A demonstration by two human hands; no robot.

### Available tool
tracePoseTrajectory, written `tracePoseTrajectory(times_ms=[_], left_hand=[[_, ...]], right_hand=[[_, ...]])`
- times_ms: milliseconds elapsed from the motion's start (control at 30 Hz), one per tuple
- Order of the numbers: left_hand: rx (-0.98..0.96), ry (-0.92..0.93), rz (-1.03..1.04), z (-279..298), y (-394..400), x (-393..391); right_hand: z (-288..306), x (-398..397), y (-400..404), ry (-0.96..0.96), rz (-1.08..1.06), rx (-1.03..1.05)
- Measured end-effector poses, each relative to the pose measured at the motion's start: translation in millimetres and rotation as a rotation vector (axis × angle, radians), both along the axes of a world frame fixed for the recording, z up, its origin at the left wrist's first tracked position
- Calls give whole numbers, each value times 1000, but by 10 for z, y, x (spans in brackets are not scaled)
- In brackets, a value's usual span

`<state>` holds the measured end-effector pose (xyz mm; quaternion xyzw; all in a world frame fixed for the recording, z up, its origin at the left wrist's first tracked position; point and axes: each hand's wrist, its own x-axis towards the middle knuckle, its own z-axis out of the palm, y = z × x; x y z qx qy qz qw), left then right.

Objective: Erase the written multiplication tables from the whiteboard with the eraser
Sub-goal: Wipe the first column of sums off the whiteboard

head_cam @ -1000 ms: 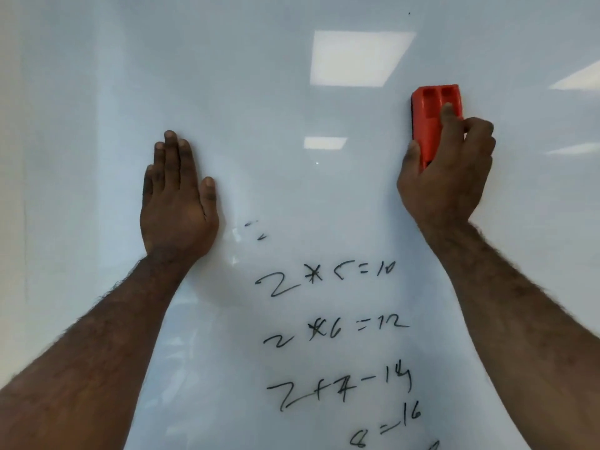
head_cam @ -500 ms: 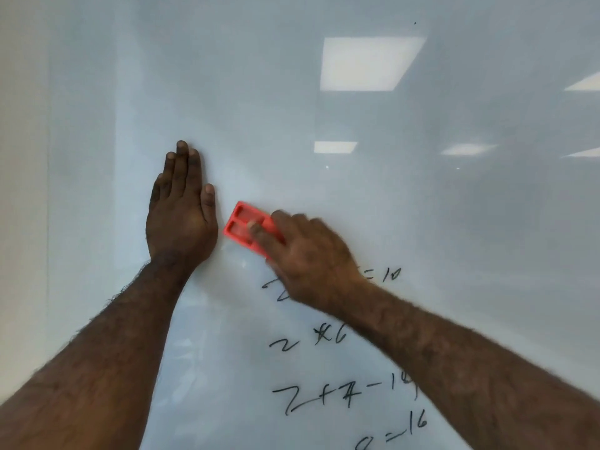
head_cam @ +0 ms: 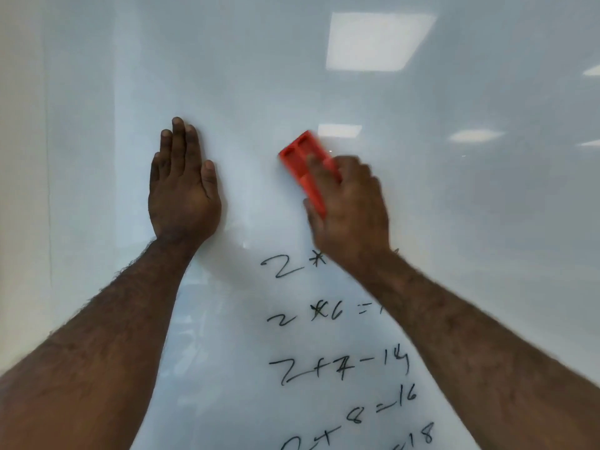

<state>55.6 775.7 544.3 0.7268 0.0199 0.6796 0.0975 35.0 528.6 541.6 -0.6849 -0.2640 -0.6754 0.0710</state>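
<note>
A glossy whiteboard (head_cam: 454, 222) fills the view. Black handwritten multiplication lines (head_cam: 337, 365) run down its lower middle, from "2*" through "2*6", "2*7=14", "8=16" to a line ending in "18"; my right forearm hides parts of the top two lines. My right hand (head_cam: 352, 209) grips a red eraser (head_cam: 303, 160), tilted up to the left and pressed on the board just above the top line; it is motion-blurred. Left of it, my left hand (head_cam: 181, 190) lies flat on the board, fingers pointing up and holding nothing.
Ceiling lights reflect on the whiteboard at the upper right (head_cam: 376, 40). A beige wall strip (head_cam: 19, 190) borders the whiteboard's left edge.
My right hand swept the eraser from the upper right down to beside my left hand, then back right and up a little. The small marks above the top line are gone. My left hand stayed put.
</note>
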Motion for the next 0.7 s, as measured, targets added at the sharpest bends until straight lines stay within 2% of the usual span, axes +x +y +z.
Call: tracePoseTrajectory(times_ms=[133,233,333,533,633,700], left_hand=[[27,-15,3,-6,38,27],[35,-31,9,-15,41,42],[38,-41,12,-23,44,44],[15,-33,26,-21,-3,6],[11,-14,34,-39,-31,-16],[8,-8,26,-73,-57,-25]], right_hand=[[-774,-5,371,73,15,-388],[-822,30,192,60,-30,-469],[-585,42,-182,21,21,-294],[-328,156,-1103,5,-57,353],[-335,155,-984,26,-54,536],[-367,121,-748,44,-37,555]])
